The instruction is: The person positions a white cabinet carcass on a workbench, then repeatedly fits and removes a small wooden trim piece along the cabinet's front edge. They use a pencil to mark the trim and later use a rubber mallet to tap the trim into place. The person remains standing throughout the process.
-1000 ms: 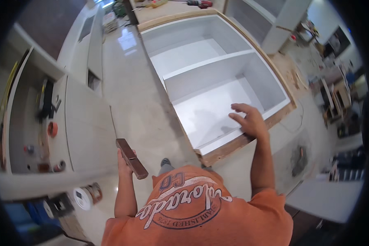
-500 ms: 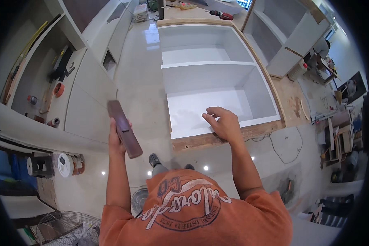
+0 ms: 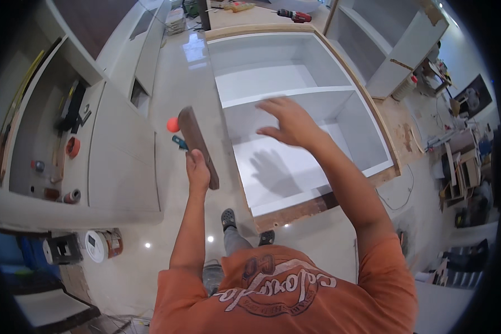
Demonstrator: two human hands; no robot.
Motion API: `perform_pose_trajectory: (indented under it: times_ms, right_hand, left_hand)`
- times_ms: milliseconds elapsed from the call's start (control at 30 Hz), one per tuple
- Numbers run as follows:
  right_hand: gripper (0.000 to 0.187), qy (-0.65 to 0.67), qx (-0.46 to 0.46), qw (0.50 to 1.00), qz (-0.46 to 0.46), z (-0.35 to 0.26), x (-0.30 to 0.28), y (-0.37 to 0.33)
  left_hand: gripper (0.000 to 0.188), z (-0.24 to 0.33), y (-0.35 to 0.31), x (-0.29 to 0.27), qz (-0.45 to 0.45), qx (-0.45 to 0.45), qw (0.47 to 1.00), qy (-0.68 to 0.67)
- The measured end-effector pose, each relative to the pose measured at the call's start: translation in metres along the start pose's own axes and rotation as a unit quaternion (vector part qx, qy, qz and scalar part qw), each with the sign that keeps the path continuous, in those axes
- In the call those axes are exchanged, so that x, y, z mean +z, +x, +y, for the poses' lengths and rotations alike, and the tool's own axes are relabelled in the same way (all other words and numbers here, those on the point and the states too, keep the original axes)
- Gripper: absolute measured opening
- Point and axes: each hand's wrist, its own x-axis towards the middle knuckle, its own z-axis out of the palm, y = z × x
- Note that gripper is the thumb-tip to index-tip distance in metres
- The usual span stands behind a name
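Note:
My left hand point(image 3: 198, 173) grips a long brown wooden hand plane point(image 3: 193, 133) near its lower end, left of the cabinet. The plane is tipped on its edge; a red round knob point(image 3: 173, 124) and a teal part point(image 3: 179, 142) show along its left side. Over the front compartment of the white open cabinet point(image 3: 317, 89), my right hand point(image 3: 289, 123) is raised with its fingers apart, slightly blurred and holding nothing. Its shadow falls on the white panel inside. The cabinet lies on its back with raw wood along its outer edges.
A red and black cordless drill point(image 3: 295, 15) lies beyond the cabinet. Another open cabinet point(image 3: 373, 39) stands at the far right. Shelving on the left holds tools and an orange tape roll point(image 3: 73, 147). A white bucket point(image 3: 97, 246) sits on the floor at lower left.
My left hand has moved right and turned the plane, bringing the red knob and teal part into sight. My right hand has lifted off the cabinet's front edge, its fingers spreading.

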Motion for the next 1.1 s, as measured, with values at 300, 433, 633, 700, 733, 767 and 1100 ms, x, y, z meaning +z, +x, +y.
perform_pose_trajectory:
  times_ms: [300,433,633,700,733,767,1100]
  right_hand:
    - [0.036,-0.054,0.131,0.976,-0.164,0.032,0.076,0.08]
    - [0.034,-0.045,0.126,0.98,-0.145,0.036,0.081,0.074]
    - [0.023,-0.057,0.137,0.976,-0.161,0.032,0.08,0.081]
    - [0.023,-0.057,0.136,0.977,-0.156,0.035,0.08,0.08]
    - [0.023,-0.056,0.135,0.977,-0.154,0.035,0.08,0.079]
    - [0.023,-0.056,0.13,0.98,-0.14,0.036,0.081,0.079]
    - [0.024,-0.054,0.124,0.982,-0.13,0.035,0.078,0.078]
  left_hand:
    - [0.085,-0.023,0.096,0.073,-0.034,0.139,0.99,0.01]
    - [0.092,-0.007,0.112,0.076,-0.059,0.154,0.986,-0.034]
    - [0.091,0.011,0.108,0.098,0.05,0.226,0.972,-0.037]
    - [0.09,0.006,0.113,0.093,0.004,0.208,0.977,-0.048]
    - [0.089,0.006,0.115,0.086,-0.01,0.206,0.978,-0.029]
    - [0.088,0.005,0.118,0.08,-0.025,0.203,0.979,-0.01]
    - [0.092,-0.018,0.125,0.084,-0.012,0.23,0.973,0.008]
